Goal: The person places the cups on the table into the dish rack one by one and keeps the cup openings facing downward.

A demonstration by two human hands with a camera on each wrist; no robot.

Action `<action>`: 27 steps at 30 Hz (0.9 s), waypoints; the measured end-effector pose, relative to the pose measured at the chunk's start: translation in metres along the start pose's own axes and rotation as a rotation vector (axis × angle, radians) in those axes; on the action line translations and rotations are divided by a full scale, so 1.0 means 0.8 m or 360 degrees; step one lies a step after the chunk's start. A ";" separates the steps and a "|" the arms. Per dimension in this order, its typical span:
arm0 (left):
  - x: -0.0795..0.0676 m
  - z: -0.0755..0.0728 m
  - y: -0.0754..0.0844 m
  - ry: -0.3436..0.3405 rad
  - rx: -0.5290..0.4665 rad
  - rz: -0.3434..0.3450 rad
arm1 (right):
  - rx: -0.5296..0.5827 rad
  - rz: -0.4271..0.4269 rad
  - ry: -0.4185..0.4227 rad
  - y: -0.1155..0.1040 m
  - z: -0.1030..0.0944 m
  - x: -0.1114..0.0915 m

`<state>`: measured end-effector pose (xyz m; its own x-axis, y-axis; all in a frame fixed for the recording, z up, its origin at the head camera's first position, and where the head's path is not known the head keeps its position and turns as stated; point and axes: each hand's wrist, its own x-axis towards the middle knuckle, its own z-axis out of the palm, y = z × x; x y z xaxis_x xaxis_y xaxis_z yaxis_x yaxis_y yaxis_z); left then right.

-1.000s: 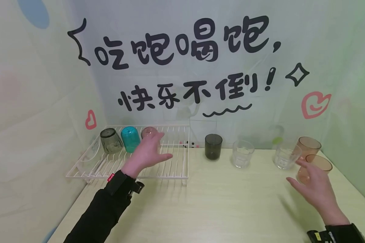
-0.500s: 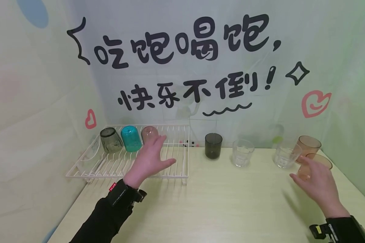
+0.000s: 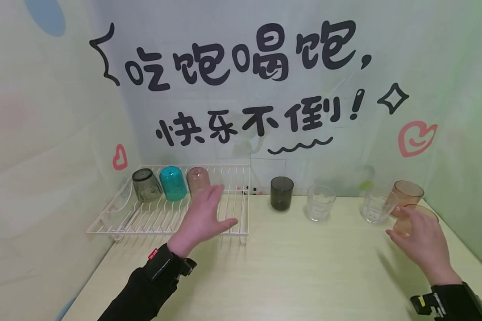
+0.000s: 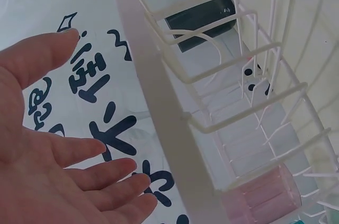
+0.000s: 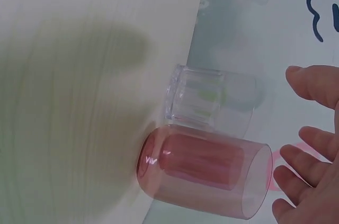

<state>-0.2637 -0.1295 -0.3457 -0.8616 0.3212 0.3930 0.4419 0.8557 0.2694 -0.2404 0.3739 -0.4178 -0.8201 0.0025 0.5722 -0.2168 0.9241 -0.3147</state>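
Note:
My left hand (image 3: 201, 220) hovers over the front of a white wire dish rack (image 3: 241, 234), fingers spread and nothing in its grasp. Behind its fingertips a pink glass (image 3: 197, 177) stands upside down in the rack, also visible low in the left wrist view. To that glass's left are an upturned teal glass (image 3: 172, 183) and an upturned grey glass (image 3: 146, 187). On the far right, my right hand (image 3: 422, 244) reaches beside the front amber glass (image 3: 402, 226), its thumb apart from its fingers. In the right wrist view this upright glass (image 5: 206, 173) has fingertips close to its rim.
A second amber glass (image 3: 411, 194) stands behind the front one, with a clear glass (image 3: 374, 208) just left of them. Another clear glass (image 3: 320, 204) and a dark glass (image 3: 282, 194) line the table's back. A printed cloth (image 3: 225, 102) hangs behind.
My left hand has drawn back from the pink glass, towards me and slightly right, uncovering more of it. My right hand has shifted a little right, over the front amber glass.

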 end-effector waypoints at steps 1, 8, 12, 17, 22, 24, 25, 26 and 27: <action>0.000 0.001 0.001 -0.0005 0.0003 -0.0005 | -0.0011 0.0002 -0.0005 0.002 0.000 0.000; -0.002 0.007 0.006 -0.0011 0.0006 -0.0005 | -0.0055 -0.0013 0.0018 0.014 0.001 0.003; -0.004 0.009 0.009 -0.0011 -0.0008 0.0000 | -0.0104 0.0003 0.0001 0.019 0.002 0.005; -0.006 0.009 0.015 0.0005 -0.0017 0.0009 | -0.0124 0.0014 -0.0015 0.023 0.002 0.005; -0.008 0.010 0.021 -0.0010 -0.0025 0.0009 | -0.0142 0.0034 -0.0040 0.028 0.005 0.003; -0.009 0.010 0.023 -0.0012 -0.0020 0.0008 | -0.0150 0.0037 -0.0046 0.030 0.006 0.003; -0.009 0.010 0.023 -0.0009 -0.0027 0.0011 | -0.0152 0.0035 -0.0047 0.031 0.007 0.003; -0.009 0.011 0.024 -0.0004 -0.0031 0.0017 | -0.0154 0.0034 -0.0051 0.031 0.007 0.004; -0.010 0.011 0.024 -0.0002 -0.0033 0.0023 | -0.0159 0.0037 -0.0054 0.032 0.007 0.004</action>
<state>-0.2505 -0.1116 -0.3513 -0.8554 0.3339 0.3961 0.4593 0.8425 0.2816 -0.2517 0.3953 -0.4286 -0.8420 0.0128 0.5393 -0.1453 0.9574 -0.2495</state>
